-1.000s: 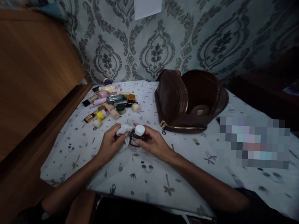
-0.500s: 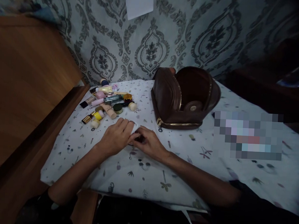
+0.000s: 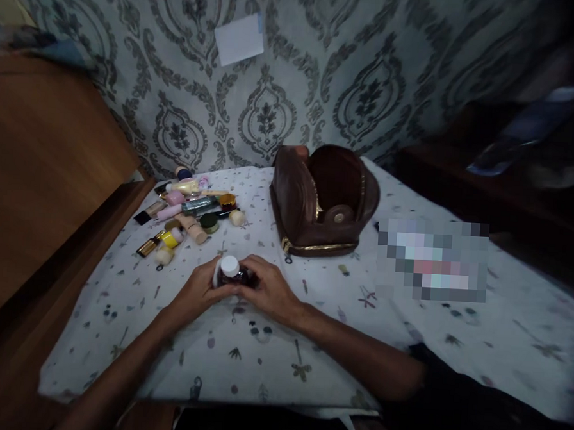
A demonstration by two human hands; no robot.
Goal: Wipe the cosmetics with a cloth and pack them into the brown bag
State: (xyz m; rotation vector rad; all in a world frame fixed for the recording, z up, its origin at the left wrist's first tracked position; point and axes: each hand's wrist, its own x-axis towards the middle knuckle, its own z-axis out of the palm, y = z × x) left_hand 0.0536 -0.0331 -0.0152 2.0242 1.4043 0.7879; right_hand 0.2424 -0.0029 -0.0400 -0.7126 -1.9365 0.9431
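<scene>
Printed tablecloth (image 3: 279,356), brown bag (image 3: 295,199) unzipped, its depths dark, both hands (image 3: 269,290) curled round a white-capped dark bottle (image 3: 231,273)

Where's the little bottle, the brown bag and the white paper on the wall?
Bottle (image 3: 231,269), head view: its white cap.
Brown bag (image 3: 322,234), head view: front, below the opening.
White paper (image 3: 240,40), head view: its middle.

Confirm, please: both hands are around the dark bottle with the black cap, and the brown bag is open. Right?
Not quite: the head view shows a white cap. The left hand and right hand are around the dark bottle, and the brown bag is open.
</scene>
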